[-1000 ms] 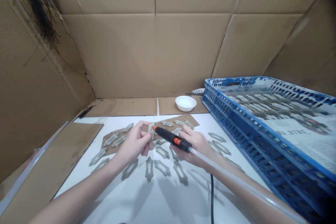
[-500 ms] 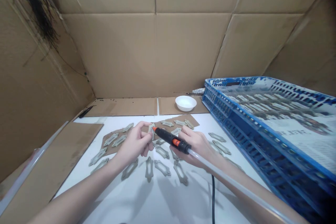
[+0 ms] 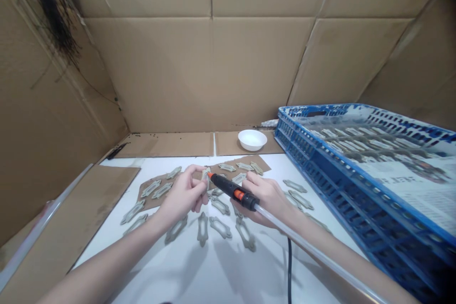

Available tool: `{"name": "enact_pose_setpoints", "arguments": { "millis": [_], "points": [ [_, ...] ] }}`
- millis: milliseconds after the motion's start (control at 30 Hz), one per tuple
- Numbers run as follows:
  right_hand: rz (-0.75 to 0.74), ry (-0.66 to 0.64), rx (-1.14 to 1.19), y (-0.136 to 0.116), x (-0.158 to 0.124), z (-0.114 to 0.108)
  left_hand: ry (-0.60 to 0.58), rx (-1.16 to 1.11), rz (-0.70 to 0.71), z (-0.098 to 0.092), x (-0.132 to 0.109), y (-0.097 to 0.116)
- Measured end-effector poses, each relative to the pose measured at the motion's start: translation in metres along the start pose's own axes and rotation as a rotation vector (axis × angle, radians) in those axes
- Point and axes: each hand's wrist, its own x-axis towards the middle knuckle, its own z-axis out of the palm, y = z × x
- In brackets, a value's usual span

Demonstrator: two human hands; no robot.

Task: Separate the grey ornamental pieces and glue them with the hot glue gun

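Observation:
Upright between the fingertips of my left hand (image 3: 188,190) is a small pale frame-shaped piece (image 3: 205,174). My right hand (image 3: 265,197) is closed around a black and orange hot glue gun (image 3: 231,188), its orange tip at the upper part of the held piece. A long clear glue stick (image 3: 302,242) runs back from the gun over my right forearm. More of these pieces lie loose around both hands, such as one frame piece (image 3: 203,229) in front and another frame piece (image 3: 220,227) beside it. Some rest on a brown cardboard sheet (image 3: 265,165).
A blue plastic crate (image 3: 313,185) on the right holds rows of similar pieces and newspaper. A white bowl (image 3: 252,140) stands at the back. A black cord (image 3: 289,270) crosses the white table (image 3: 228,280). Black strands (image 3: 57,19) hang at upper left.
Almost nothing has moved. The glue gun's tip stays at the held piece, with only a very slight shift of my right hand.

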Motion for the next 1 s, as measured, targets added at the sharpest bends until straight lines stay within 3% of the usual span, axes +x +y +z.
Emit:
{"name": "enact_pose_setpoints", "arguments": {
  "millis": [700, 867, 1000],
  "points": [
    [-0.026, 0.124, -0.063, -0.012, -0.005, 0.0, 0.005, -0.022, 0.045, -0.001, -0.002, 0.004],
    [0.131, 0.084, 0.094, -0.014, -0.001, -0.004, 0.017, 0.033, 0.05, -0.001, -0.005, 0.007],
    [0.316, -0.092, 0.399, -0.011, 0.007, -0.012, 0.05, 0.071, 0.117, -0.002, -0.007, 0.007]
  ]
}}
